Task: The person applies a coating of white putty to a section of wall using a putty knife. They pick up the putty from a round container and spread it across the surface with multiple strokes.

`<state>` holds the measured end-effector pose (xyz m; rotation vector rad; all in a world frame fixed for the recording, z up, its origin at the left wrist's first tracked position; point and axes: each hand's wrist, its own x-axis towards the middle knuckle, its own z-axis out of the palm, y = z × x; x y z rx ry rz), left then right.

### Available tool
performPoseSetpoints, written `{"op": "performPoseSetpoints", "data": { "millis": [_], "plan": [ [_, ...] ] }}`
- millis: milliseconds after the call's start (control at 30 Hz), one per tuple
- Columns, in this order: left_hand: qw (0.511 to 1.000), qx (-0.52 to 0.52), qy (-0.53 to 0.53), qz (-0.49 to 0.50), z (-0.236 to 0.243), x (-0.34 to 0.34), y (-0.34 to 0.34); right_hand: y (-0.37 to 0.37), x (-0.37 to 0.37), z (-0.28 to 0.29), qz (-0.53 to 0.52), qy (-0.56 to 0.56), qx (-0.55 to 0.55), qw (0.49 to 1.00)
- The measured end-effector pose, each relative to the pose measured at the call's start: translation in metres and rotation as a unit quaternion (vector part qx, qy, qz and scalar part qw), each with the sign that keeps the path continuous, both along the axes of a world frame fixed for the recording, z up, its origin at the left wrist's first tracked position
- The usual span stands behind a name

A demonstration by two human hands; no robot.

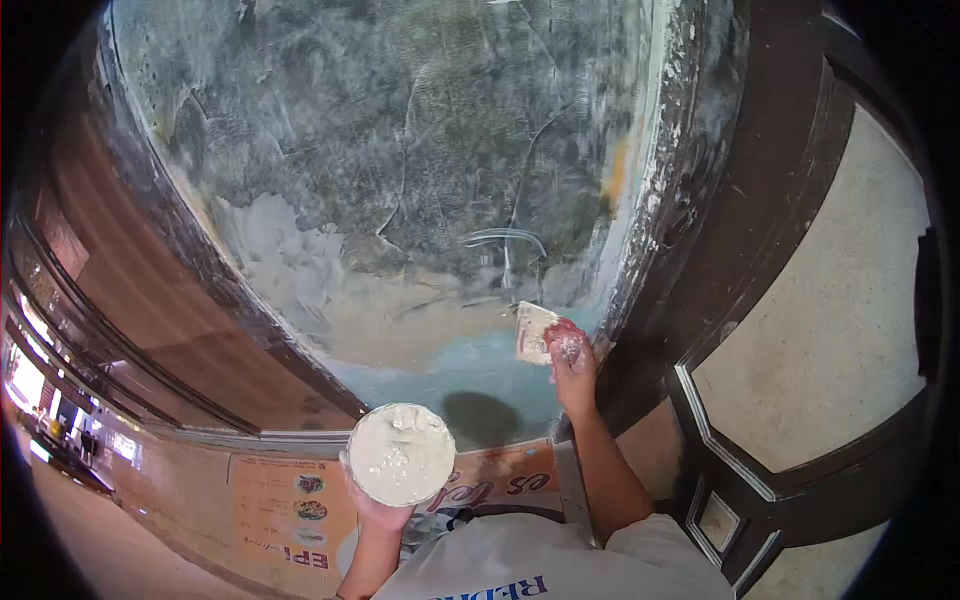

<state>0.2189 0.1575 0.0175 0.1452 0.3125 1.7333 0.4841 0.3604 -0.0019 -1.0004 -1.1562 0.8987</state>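
Observation:
My left hand [378, 508] holds a round tub of white putty [402, 455] from beneath and the side, its thick lumpy filling level with the rim. In my right hand [572, 362] is a putty knife [534, 332] with a pale, smeared blade. The fingers are closed round it and coated with white paste. Blade and hand are close to the lower right part of a grey-green wall panel [450, 130]; I cannot tell if the blade touches it. Pale patches [280, 250] cover the panel's lower left, and thin curved white streaks [505, 236] mark it above the knife.
A dark frame [690, 220] borders the panel on the right, beside dark woodwork with pale inset panels [815, 320]. Brown boards [165, 300] stand at the left. An orange printed banner [290, 515] lies below, near my body.

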Motion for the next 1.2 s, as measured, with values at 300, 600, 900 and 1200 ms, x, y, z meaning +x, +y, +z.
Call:
{"op": "performPoseSetpoints", "data": {
  "millis": [300, 600, 900, 1200],
  "plan": [
    [0.998, 0.030, -0.032, -0.038, 0.001, -0.002, 0.014, 0.003, -0.054, 0.028, 0.501, 0.069, -0.166, 0.847],
    [0.997, 0.046, -0.038, -0.043, -0.006, -0.013, 0.003, 0.015, -0.070, 0.040, 0.543, -0.050, -0.128, 0.828],
    [0.996, 0.043, -0.062, -0.038, -0.012, -0.040, -0.017, 0.008, -0.080, 0.080, 0.486, -0.192, -0.100, 0.846],
    [0.994, 0.075, -0.065, -0.054, -0.013, -0.064, -0.024, -0.003, -0.104, 0.047, 0.472, -0.155, -0.112, 0.860]
  ]
}}
